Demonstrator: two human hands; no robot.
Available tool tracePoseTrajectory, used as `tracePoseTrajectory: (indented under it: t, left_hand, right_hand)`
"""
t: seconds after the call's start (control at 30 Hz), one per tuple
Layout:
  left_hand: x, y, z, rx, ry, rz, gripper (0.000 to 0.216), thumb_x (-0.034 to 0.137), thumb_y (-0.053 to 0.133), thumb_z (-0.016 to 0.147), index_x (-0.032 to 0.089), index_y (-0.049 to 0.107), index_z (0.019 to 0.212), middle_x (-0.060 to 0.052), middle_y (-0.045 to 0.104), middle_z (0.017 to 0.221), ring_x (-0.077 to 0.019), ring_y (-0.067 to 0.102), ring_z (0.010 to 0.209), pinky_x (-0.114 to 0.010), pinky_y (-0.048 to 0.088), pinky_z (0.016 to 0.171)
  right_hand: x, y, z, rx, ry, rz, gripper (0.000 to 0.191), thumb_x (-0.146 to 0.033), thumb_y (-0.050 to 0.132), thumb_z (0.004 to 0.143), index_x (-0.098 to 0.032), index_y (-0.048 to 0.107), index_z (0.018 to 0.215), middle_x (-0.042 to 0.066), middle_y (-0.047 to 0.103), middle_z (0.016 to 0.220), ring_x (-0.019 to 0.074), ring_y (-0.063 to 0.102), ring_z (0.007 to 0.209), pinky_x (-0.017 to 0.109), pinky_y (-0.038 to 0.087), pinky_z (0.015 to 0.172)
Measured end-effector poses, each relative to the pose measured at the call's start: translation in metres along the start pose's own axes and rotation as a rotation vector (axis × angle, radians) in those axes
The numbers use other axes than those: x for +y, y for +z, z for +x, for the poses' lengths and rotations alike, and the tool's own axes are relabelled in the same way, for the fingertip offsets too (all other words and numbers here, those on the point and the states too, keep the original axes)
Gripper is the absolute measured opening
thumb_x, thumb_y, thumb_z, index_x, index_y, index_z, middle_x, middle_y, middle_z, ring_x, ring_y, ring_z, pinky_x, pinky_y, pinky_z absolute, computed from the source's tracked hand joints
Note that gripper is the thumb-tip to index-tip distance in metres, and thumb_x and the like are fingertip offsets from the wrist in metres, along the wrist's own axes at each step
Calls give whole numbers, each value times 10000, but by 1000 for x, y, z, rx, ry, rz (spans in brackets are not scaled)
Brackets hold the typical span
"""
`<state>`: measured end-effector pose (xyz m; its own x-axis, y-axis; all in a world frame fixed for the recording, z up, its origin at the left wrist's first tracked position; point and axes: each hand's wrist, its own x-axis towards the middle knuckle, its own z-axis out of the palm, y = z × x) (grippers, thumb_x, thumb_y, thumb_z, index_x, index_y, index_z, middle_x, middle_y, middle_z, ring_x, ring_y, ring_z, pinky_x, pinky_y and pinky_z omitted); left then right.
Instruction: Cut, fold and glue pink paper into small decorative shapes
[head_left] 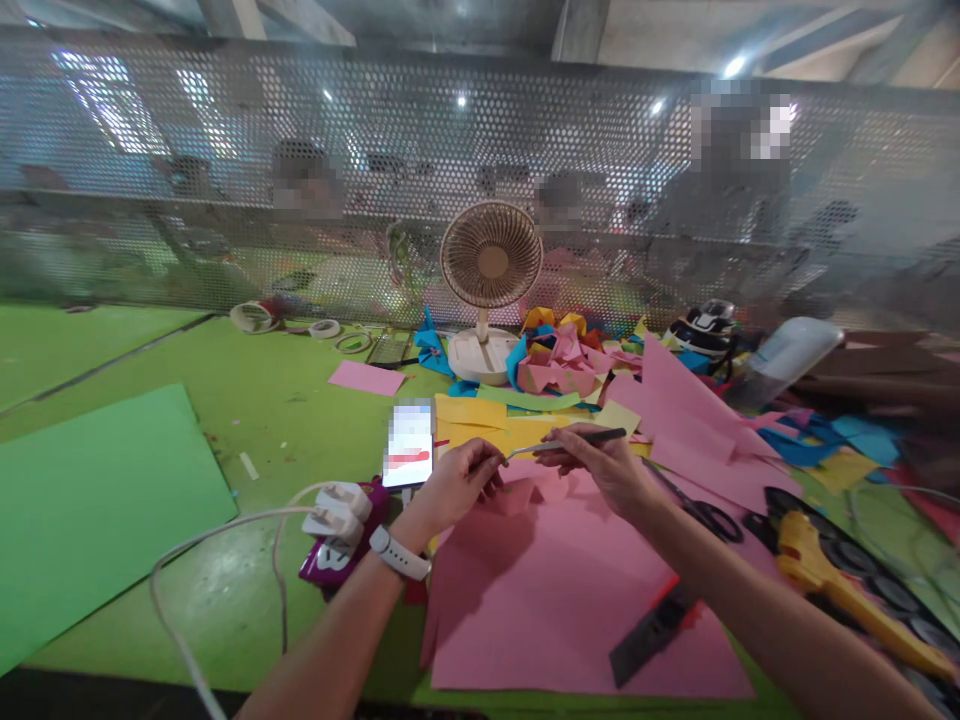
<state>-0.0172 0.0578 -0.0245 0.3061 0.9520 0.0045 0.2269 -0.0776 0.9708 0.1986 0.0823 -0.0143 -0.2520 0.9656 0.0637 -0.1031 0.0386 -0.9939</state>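
My right hand (589, 460) grips a slim tool (604, 437) with a dark handle and a thin metallic shaft, like a pen or a craft tool. Its tip points left, toward my left hand (469, 475). The fingers of my left hand are pinched together at that tip; what lies between them is too small to make out. Just below both hands is a folded piece of pink paper (517, 497). Under it spreads a large pink sheet (525, 620), with a box cutter (651, 632) lying on it below my right forearm.
Scissors (701, 508) and a yellow glue gun (847, 580) lie at the right. A lit phone (409, 445) and a purple power strip (334, 560) with plugs sit left. A fan (491, 260) stands behind, beside paper scraps (562, 365). A green sheet (105, 510) covers the left side.
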Motion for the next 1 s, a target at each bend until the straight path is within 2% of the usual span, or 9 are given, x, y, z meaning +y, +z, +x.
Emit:
tracePoseTrajectory:
  t: [0.5, 0.6, 0.7, 0.83, 0.9, 1.0]
  left_hand:
    - [2, 3, -1, -47, 33, 47, 244, 402, 461, 864, 165, 512, 844, -24, 616, 687, -111, 571, 575, -223, 454, 549]
    - [5, 1, -1, -22, 0, 53, 248, 403, 457, 856, 162, 518, 849, -8, 598, 638, -107, 554, 518, -210, 434, 495]
    - [8, -3, -4, -10, -83, 149, 243, 358, 491, 824, 172, 524, 977, 45, 539, 526, -105, 511, 417, -190, 372, 408]
    - [9, -5, -7, -181, -226, 242, 383, 325, 597, 719, 186, 510, 1065, 57, 537, 521, -123, 526, 404, -184, 344, 370]
    - [7, -3, -7, -241, -237, 271, 343, 316, 612, 688, 177, 534, 992, 34, 567, 575, -131, 547, 439, -189, 350, 380]
    - [3, -1, -4, -262, -219, 312, 191, 258, 603, 664, 162, 540, 817, 12, 582, 616, -134, 561, 483, -195, 355, 407]
  right_hand:
    - [-7, 0, -3, -13, 13, 23, 306, -422, 660, 749, -168, 570, 893, 60, 722, 707, 204, 701, 654, 217, 477, 499]
    - [-5, -3, -3, -16, -3, 19, 300, -416, 646, 767, -164, 567, 909, 65, 723, 712, 204, 701, 659, 215, 470, 492]
    - [-4, -8, -4, 0, -13, 14, 292, -411, 646, 771, -162, 569, 902, 66, 721, 710, 200, 699, 647, 209, 464, 480]
    - [-1, -16, -8, 9, 13, 29, 282, -399, 665, 760, -164, 564, 878, 65, 718, 708, 186, 695, 628, 199, 470, 479]
    - [2, -19, -12, 9, 36, 27, 283, -401, 667, 758, -164, 554, 863, 66, 714, 705, 184, 693, 620, 197, 466, 468]
    - [5, -21, -18, -2, 41, 14, 273, -397, 658, 770, -165, 540, 854, 61, 709, 698, 186, 692, 621, 196, 458, 460]
